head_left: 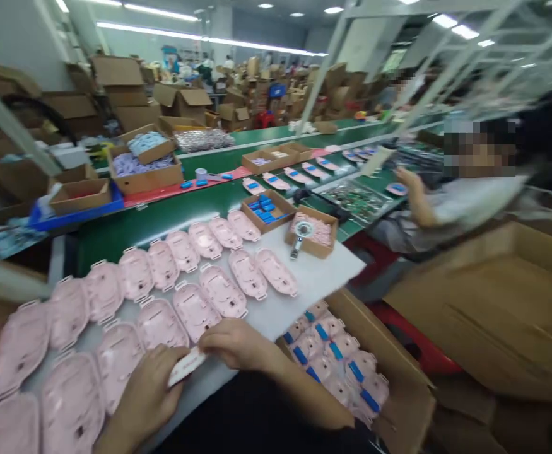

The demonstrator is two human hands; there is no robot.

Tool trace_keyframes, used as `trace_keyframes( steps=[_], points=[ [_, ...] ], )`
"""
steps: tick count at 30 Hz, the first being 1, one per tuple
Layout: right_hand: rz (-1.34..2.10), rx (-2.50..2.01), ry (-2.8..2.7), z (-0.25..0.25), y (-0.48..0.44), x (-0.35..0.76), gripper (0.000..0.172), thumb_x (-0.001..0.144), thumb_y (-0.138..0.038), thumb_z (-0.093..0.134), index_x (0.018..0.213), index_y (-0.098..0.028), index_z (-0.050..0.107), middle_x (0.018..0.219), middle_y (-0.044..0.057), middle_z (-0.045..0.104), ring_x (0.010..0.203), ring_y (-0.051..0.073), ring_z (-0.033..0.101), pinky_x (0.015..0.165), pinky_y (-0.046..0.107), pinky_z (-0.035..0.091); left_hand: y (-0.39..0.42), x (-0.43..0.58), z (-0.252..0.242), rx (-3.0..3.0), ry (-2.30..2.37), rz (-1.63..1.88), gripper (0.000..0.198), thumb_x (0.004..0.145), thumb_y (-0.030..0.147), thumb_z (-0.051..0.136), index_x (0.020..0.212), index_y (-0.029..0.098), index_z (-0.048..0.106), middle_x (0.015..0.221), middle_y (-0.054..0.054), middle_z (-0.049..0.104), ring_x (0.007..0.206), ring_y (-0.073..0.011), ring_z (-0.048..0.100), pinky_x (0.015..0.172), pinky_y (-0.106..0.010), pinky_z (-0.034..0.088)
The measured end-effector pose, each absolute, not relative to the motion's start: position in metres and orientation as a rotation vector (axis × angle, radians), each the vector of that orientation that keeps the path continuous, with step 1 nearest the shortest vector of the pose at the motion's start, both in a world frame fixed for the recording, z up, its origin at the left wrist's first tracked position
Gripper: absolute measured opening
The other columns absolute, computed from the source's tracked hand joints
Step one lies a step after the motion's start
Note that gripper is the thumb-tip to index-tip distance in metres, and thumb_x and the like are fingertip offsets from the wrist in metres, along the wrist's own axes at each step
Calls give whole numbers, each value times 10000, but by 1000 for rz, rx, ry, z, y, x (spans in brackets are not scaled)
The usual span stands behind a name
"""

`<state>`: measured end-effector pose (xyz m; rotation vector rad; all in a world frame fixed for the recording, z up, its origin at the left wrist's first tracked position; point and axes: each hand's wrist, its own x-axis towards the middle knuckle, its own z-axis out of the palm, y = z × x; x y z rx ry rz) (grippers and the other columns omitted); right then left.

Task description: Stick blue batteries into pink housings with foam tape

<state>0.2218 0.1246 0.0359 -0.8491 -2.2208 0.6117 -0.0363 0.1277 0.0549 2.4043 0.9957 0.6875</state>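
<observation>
A white strip with small red print (188,366) stretches between my two hands above the near edge of the table. My left hand (150,391) is closed around its lower left end. The fingers of my right hand (238,343) pinch its upper right end; their tips are partly hidden. Around the hands lie two rows of pink plastic shells (197,310), hollow side up, with small tabs at their ends. The nearest shells lie just beyond the strip and to the left of my left hand.
White sheeting (323,268) covers the table. At its far edge stand a box of blue cylinders (276,224), a box of small pink parts (327,247) and a handheld fan-shaped item (303,230). A carton (399,391) below right holds shells with blue pieces. A co-worker (450,195) sits at right.
</observation>
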Motion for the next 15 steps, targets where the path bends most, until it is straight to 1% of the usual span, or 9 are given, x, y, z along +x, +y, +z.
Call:
trace_keyframes(
  steps=[2, 4, 6, 8, 10, 12, 14, 15],
  points=[
    [713, -835, -2083, 37, 120, 227, 199, 1011, -120, 532, 1131, -216, 659, 1115, 80, 791, 1019, 199, 756, 907, 316, 588, 126, -29, 66, 2275, 1031, 611, 217, 933, 231, 627, 1118, 267, 734, 997, -38, 771, 908, -239, 732, 811, -338, 576],
    [856, -823, -1897, 35, 116, 232, 160, 1045, -158, 499, 1106, -230, 627, 1191, 94, 771, 1071, 216, 744, 928, 353, 585, 127, -27, 70, 2127, 1077, 570, 207, 945, 274, 642, 1125, 254, 743, 1027, -57, 765, 948, -252, 720, 850, -358, 563],
    [1040, -790, -1652, 26, 111, 236, 137, 1093, -226, 463, 1047, -239, 591, 1242, 97, 751, 993, 211, 757, 895, 374, 592, 127, -30, 67, 1952, 1110, 563, 216, 943, 334, 678, 1122, 242, 754, 1026, -66, 760, 944, -256, 716, 850, -360, 559],
    [1218, -748, -1351, 12, 106, 239, 141, 1105, -334, 508, 1008, -245, 560, 1261, 94, 732, 837, 194, 755, 822, 384, 603, 125, -37, 60, 1743, 1103, 603, 245, 920, 389, 735, 1110, 238, 770, 993, -64, 765, 895, -245, 720, 803, -337, 565],
    [1322, -722, -1046, -4, 101, 244, 212, 1050, -432, 629, 986, -249, 545, 1207, 76, 719, 709, 169, 712, 719, 357, 595, 121, -46, 49, 1512, 1068, 768, 305, 829, 420, 841, 1067, 237, 789, 977, -63, 776, 880, -243, 729, 772, -313, 581],
    [1337, -749, -829, -18, 96, 252, 286, 988, -473, 717, 960, -251, 540, 1100, 43, 693, 649, 138, 651, 632, 300, 551, 116, -53, 38, 1204, 1039, 1076, 373, 703, 438, 936, 988, 241, 799, 945, -57, 783, 890, -257, 739, 781, -322, 612],
    [1372, -804, -830, -22, 96, 265, 325, 974, -510, 721, 926, -243, 542, 1003, 25, 659, 633, 124, 605, 600, 270, 513, 111, -60, 26, 808, 1034, 1358, 396, 587, 439, 993, 861, 245, 783, 803, -23, 754, 821, -245, 735, 795, -366, 647],
    [1419, -846, -941, -20, 102, 272, 337, 974, -526, 711, 914, -236, 549, 977, 27, 655, 646, 130, 605, 610, 271, 514, 109, -63, 21, 612, 1039, 1434, 405, 542, 434, 1010, 794, 240, 760, 718, -2, 716, 751, -220, 716, 773, -372, 660]
  ],
)
